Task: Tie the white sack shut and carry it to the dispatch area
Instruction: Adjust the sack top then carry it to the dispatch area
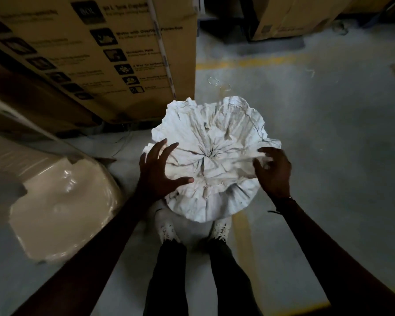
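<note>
1. Legs in dark trousers stand nearest, with two white shoes [220, 229] planted on the grey floor [328, 156], one at each side of the sack's base.
2. White sack [214, 156] stands upright on the floor just beyond the shoes; its top is gathered to a tight centre and the loose cloth fans out around it in a wide, wrinkled ruffle.
3. Left hand [160, 172] lies over the left edge of the ruffle, fingers spread and straight, thumb pointing right; it grasps nothing.
4. Right hand [274, 172] is at the right edge of the ruffle, fingers curled at the cloth; blur there hides whether it grips the cloth or only touches it. A thin band sits at that wrist.
5. To the near left, a pale moulded item wrapped in clear plastic [62, 213] rests on the floor.
6. Farther left rises a large printed cardboard box [114, 53], close behind the sack.
7. A faded yellow line [249, 62] crosses the floor beyond, with another cardboard box [294, 17] at the far right.
</note>
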Tool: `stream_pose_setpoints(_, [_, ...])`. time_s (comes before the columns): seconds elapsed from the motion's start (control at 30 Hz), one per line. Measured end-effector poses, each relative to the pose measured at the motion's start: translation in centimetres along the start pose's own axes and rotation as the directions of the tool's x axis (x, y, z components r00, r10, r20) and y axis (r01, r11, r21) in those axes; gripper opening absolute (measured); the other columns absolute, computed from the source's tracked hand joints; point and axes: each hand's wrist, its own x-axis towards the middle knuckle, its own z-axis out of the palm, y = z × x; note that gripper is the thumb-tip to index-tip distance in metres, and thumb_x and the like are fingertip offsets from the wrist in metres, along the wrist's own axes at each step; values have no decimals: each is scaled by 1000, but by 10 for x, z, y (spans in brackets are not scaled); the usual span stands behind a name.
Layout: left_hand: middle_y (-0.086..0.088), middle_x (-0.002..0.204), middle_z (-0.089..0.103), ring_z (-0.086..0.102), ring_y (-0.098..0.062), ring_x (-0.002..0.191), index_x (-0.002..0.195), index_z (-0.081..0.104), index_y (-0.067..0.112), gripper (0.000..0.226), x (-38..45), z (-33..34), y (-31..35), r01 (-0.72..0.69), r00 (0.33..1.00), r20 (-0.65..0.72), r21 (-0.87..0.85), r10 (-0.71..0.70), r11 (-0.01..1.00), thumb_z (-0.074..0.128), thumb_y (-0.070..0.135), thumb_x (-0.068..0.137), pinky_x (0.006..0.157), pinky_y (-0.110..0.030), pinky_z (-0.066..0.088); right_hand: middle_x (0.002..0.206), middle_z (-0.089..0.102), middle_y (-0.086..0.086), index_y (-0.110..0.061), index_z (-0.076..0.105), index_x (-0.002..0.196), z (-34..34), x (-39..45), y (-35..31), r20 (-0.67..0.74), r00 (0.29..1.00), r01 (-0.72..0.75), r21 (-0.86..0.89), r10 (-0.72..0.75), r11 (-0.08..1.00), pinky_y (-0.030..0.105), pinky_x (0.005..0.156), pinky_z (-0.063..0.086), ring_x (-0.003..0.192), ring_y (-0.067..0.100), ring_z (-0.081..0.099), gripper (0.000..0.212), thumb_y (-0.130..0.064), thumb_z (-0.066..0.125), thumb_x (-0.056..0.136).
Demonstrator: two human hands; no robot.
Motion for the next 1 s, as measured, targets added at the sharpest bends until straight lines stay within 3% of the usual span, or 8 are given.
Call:
stream_pose_setpoints(0.1, [-11, 167, 30, 35, -29, 152, 151, 48, 29, 130, -33, -11, 1, 122, 989, -67, -112, -130, 986, 73, 94, 41, 119, -51, 37, 126, 61, 8, -15, 64, 125, -17, -15, 7, -125, 975, -183, 28, 185, 983, 48, 93, 57, 109, 23, 63, 63, -40, 87, 72])
stream_pose_setpoints(0.2, [-9, 172, 11, 12, -30, 159, 161, 29, 28, 154, -61, -11, 0, 278, 959, 11, -254, -285, 926, 84, 84, 28, 123, -51, 26, 162, 33, 5, -24, 32, 156, -24, -19, -2, 176, 807, -586, 358, 563, 727, 49, 108, 52, 131, 22, 54, 113, -40, 97, 65])
stream_pose_setpoints(0.33, [16, 167, 2, 0, -16, 158, 164, 16, 26, 164, -75, 10, -6, 319, 947, 83, -376, -311, 870, 93, 70, 26, 126, -54, 18, 174, 2, -2, -40, 0, 162, -13, -23, 5, 480, 731, -682, 508, 484, 526, 52, 111, 49, 141, 26, 51, 156, -36, 104, 47])
stream_pose_setpoints(0.43, [1, 166, 23, 25, -19, 155, 159, 27, 28, 150, -66, 33, -7, 228, 969, 28, -473, -244, 851, 102, 58, 31, 125, -46, 32, 173, 2, -9, -40, -4, 162, 9, -19, 10, 489, 769, -633, 495, 412, 595, 47, 115, 45, 146, 25, 44, 155, -26, 103, 52])
stream_pose_setpoints(0.53, [2, 138, 47, 49, -14, 127, 141, 48, 21, 117, -37, 42, -1, 168, 976, -39, -495, -214, 853, 104, 43, 40, 108, -10, 38, 170, 16, -12, -41, 6, 161, 29, -3, 10, 424, 846, -519, 510, 324, 686, 37, 109, 50, 143, 18, 45, 147, -28, 103, 52])
stream_pose_setpoints(0.77, [-4, 94, 58, 53, -15, 82, 83, 53, 17, 67, 37, 48, 15, 205, 915, -195, -531, -354, 822, 94, 60, 51, 76, -20, 46, 169, 14, 6, -34, -4, 163, 58, 47, 4, 454, 871, -433, 524, 189, 734, 50, 109, 50, 133, 21, 54, 166, -56, 102, 37])
stream_pose_setpoints(0.9, [4, 90, 66, 63, -6, 83, 96, 57, 16, 72, 67, 47, 18, 228, 897, -173, -610, -408, 759, 96, 59, 53, 73, -19, 51, 154, 44, 8, -25, 18, 159, 72, 61, -7, 396, 914, -265, 420, 87, 868, 35, 99, 55, 111, 13, 60, 144, -38, 105, 44])
stream_pose_setpoints(1.0, [21, 93, 58, 58, 11, 85, 110, 48, 13, 84, 83, 47, 21, 226, 886, -170, -654, -432, 722, 102, 43, 52, 76, -10, 47, 141, 60, -2, -23, 40, 140, 86, 72, -9, 281, 952, -226, 388, 119, 894, 40, 112, 50, 129, 12, 60, 121, -37, 108, 41])
